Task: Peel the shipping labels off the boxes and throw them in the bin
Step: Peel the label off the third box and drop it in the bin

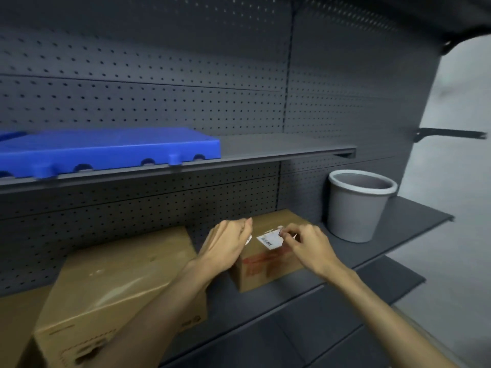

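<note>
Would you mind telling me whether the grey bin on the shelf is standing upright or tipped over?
Upright. The grey bin stands on its base on the shelf, its white-rimmed mouth facing up, right of the small box.

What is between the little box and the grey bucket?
Nothing. In the head view, only bare dark shelf lies between the small box and the grey bin.

Two boxes on the lower shelf: large box at left, small box to its right, bin further right, apart from both. Label on top of small box (both hands at it). Tray on upper shelf, above large box
</note>
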